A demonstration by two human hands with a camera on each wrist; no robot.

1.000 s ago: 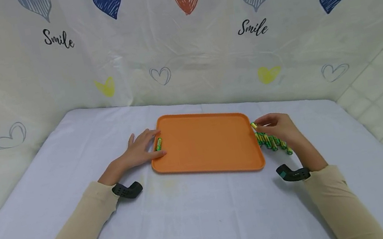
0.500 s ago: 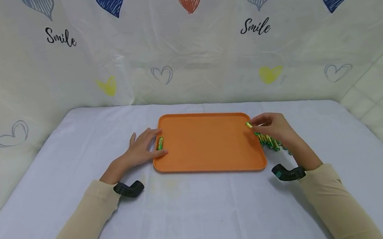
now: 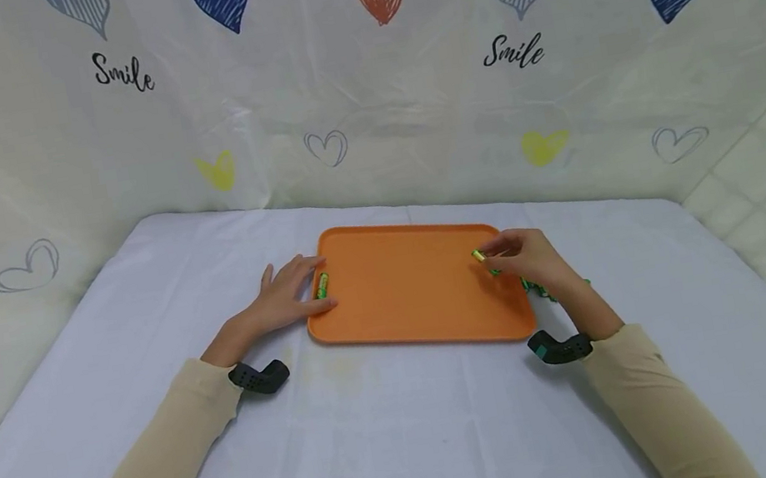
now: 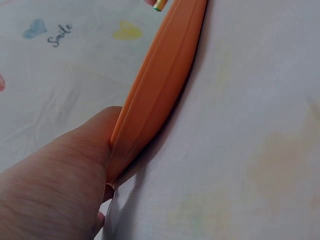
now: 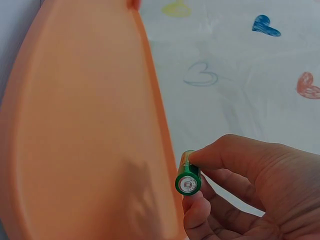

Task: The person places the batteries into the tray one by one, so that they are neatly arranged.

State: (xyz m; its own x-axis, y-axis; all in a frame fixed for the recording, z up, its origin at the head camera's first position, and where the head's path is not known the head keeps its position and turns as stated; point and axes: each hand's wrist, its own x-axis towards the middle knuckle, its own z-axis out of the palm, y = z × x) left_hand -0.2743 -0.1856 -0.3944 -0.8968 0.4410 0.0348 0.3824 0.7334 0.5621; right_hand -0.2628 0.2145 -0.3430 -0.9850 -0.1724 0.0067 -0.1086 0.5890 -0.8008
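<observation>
Right hand pinched battery over orange tray; left hand at far rim

Right hand (image 3: pixel 524 256): green-and-gold battery (image 5: pixel 188 184) gripped between thumb and fingertips, finger gap only as wide as the battery. Held battery was above the right part of the orange tray (image 3: pixel 407 294), tilted in the head view, hand's shadow on the tray floor. Right wrist view showed a silver end with a green ring facing the camera.

Left hand (image 3: pixel 280 297): thumb and fingers spread wide, fairly straight, set across the tray's left rim; touched the rim, nothing pinched. A second battery (image 3: pixel 323 284) lay inside the tray along that left side, between thumb and fingers, lengthwise with the rim. Whether the hand touched that battery: couldn't tell.

More batteries (image 3: pixel 538 291) sat in a bunch just outside the tray's right edge, partly hidden by the right hand and forearm; count not readable.

Tray lay flat on a white cloth (image 3: pixel 401 439), long side across the person's front. Beige sleeves (image 3: pixel 153 455) on both arms, black wrist device (image 3: pixel 259 378) on the left, matching black device (image 3: pixel 559 346) on the right. Behind, a pale backdrop (image 3: pixel 324 71) printed with red, blue, yellow and outlined hearts plus "Smile" twice.
</observation>
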